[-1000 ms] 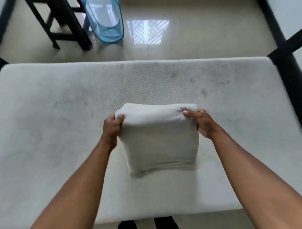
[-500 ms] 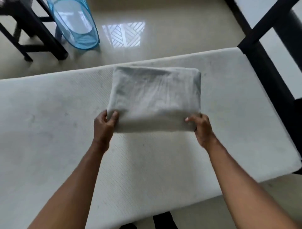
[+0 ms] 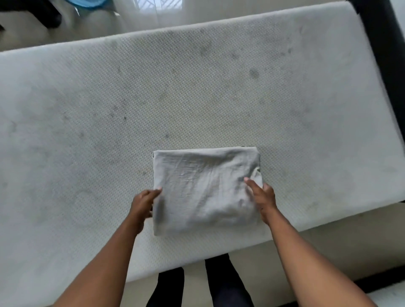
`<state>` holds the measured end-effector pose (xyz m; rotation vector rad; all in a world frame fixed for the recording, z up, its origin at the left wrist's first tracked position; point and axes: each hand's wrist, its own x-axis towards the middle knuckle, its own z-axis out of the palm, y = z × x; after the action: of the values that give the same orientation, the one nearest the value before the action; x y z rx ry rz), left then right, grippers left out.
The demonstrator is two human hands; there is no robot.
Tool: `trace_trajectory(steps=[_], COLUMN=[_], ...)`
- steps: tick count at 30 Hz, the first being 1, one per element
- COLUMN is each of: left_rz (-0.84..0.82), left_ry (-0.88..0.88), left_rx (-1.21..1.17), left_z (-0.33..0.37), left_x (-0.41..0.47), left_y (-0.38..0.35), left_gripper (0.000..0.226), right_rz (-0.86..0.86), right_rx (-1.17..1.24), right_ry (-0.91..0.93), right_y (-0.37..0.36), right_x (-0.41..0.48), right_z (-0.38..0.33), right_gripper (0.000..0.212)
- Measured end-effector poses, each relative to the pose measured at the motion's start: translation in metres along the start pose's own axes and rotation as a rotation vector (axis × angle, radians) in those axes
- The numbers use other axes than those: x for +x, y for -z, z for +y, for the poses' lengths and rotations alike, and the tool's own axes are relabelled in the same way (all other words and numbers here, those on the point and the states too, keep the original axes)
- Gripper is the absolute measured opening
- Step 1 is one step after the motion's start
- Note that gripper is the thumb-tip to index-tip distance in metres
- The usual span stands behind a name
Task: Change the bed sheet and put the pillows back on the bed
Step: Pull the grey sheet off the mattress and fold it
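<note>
Folded sheet lying flat on bare mattress, near front edge, roughly mid-bed. Left hand at left edge, fingers curled loosely vs cloth, not clamped. Right hand on right edge, fingers spread on top, nothing gripped. Next, probably: find loose top layer, pinch both corners, unfold w/o dragging bundle. No pillows in view.

1. We count one folded sheet, lying on the mattress.
2. We count one bare mattress.
3. We count two hands: the left hand and the right hand.
4. We count two dark-trousered legs below the mattress edge.
5. We count one blue object, cut off by the top edge.
</note>
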<state>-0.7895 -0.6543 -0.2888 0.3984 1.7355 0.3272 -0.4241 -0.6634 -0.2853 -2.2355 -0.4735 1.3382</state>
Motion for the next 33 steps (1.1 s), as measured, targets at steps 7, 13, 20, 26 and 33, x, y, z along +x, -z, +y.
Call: trace_trajectory(steps=[7, 13, 20, 26, 33], left_rz=[0.288, 0.315, 0.295, 0.494, 0.247], left_ry=[-0.301, -0.163, -0.143, -0.424, -1.06], left_rx=[0.103, 0.176, 0.349, 0.676, 1.222], left_z=[0.028, -0.022, -0.078, -0.049, -0.024], left_x=[0.037, -0.009, -0.04, -0.039, -0.015], left_y=[-0.017, -0.033, -0.022, -0.035, -0.072], left_gripper=[0.022, 0.045, 0.034, 0.06, 0.072], right_rz=[0.164, 0.05, 0.176, 0.397, -0.033], right_rx=[-0.246, -0.27, -0.671, -0.701, -1.078], right_ry=[0.29, 0.062, 0.106, 0.391, 1.055], right_y=[-0.007, 0.002, 0.033, 0.024, -0.057], right_x=[0.031, -0.013, -0.035, -0.031, -0.031], right_z=[-0.026, 0.015, 0.066, 0.046, 0.026], right_gripper=[0.028, 0.062, 0.061, 0.05, 0.076])
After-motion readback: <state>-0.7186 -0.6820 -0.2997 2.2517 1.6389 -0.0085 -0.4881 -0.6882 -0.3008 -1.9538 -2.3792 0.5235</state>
